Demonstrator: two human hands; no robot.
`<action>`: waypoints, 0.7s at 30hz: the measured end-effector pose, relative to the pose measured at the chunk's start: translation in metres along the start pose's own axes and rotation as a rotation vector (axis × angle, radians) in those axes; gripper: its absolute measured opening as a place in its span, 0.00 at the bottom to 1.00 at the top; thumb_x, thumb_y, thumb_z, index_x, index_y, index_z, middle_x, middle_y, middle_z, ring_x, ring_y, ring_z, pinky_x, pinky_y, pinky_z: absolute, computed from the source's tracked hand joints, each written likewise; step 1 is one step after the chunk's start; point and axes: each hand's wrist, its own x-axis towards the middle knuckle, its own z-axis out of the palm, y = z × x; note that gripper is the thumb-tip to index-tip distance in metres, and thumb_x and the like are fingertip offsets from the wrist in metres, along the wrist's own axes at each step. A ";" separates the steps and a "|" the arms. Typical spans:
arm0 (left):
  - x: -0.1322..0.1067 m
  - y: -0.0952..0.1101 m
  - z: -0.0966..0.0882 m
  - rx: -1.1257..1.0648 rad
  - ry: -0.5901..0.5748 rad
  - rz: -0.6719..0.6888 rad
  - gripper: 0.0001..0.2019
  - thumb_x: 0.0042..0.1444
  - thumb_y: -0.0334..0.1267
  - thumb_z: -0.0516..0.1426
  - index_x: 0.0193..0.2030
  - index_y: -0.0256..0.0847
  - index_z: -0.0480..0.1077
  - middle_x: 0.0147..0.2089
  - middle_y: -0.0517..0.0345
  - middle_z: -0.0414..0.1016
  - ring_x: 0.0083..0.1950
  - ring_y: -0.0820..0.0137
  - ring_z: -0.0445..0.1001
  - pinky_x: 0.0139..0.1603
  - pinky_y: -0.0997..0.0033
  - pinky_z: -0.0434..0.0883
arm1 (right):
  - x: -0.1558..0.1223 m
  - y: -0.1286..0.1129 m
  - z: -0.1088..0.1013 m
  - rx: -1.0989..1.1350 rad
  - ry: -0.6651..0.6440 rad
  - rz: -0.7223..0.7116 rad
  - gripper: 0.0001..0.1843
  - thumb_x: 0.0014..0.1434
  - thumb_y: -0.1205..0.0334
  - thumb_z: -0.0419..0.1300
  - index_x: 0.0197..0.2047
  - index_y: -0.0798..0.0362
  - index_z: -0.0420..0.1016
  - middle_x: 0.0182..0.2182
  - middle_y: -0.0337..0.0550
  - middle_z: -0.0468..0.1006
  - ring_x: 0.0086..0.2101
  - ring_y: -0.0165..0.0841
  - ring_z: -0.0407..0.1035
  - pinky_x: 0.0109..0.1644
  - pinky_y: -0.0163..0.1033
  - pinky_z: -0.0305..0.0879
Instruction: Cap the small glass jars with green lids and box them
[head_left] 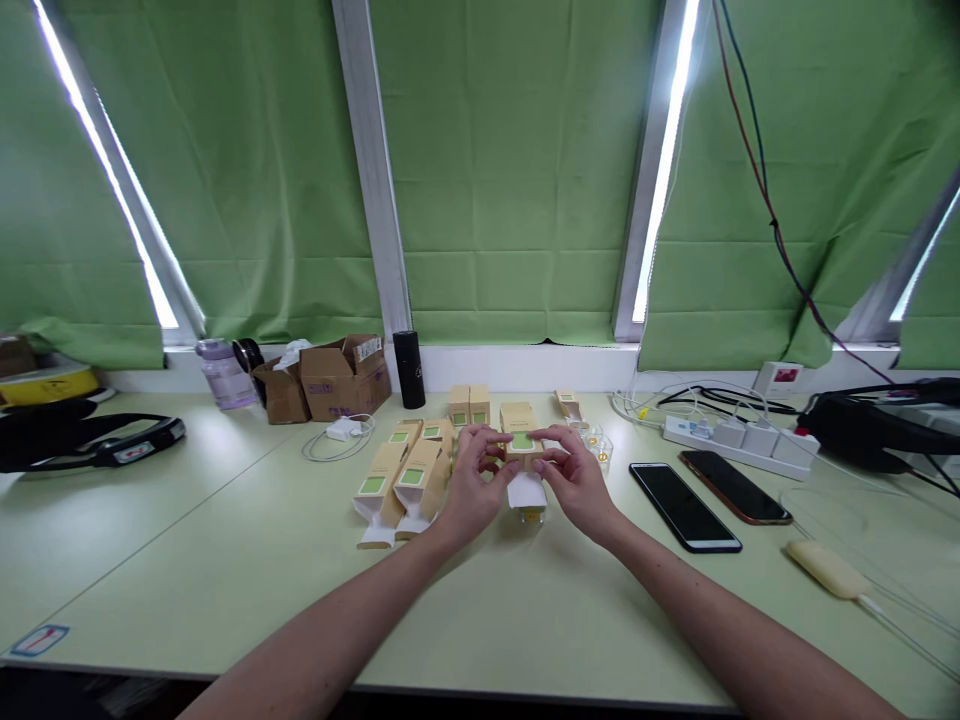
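Observation:
My left hand (478,482) and my right hand (577,487) grip a small kraft cardboard box (523,450) from both sides, fingertips and thumbs on its edges. Its green label faces up, and a white-lined flap (526,490) hangs open toward me. Just below the flap, a small clear piece (532,517) shows in part. To the left lie several similar boxes (386,464), the front ones with open flaps. Two more boxes (469,403) stand behind, and another box (517,414) is directly beyond the held one. Clear containers with yellow marks (601,447) sit past my right hand.
Two phones (684,507) (735,487), a power strip (739,443) and a cream-coloured corded device (829,570) lie at right. A black bottle (409,370), brown cartons (345,380), a purple bottle (226,375) and a white charger (343,429) are at back left.

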 end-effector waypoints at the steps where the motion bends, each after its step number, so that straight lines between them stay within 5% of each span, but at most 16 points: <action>1: 0.000 0.000 0.000 0.002 0.000 0.002 0.12 0.61 0.37 0.65 0.51 0.44 0.75 0.56 0.52 0.62 0.44 0.71 0.76 0.45 0.66 0.79 | 0.000 0.001 0.000 -0.003 0.003 0.002 0.14 0.65 0.57 0.65 0.54 0.41 0.77 0.54 0.44 0.65 0.40 0.31 0.76 0.40 0.39 0.77; 21: -0.002 0.006 -0.002 0.071 -0.056 0.015 0.19 0.63 0.36 0.61 0.60 0.49 0.73 0.59 0.49 0.61 0.49 0.66 0.75 0.48 0.64 0.76 | 0.002 -0.007 0.000 0.013 0.019 0.049 0.16 0.65 0.55 0.65 0.55 0.42 0.75 0.55 0.44 0.70 0.41 0.33 0.78 0.39 0.39 0.76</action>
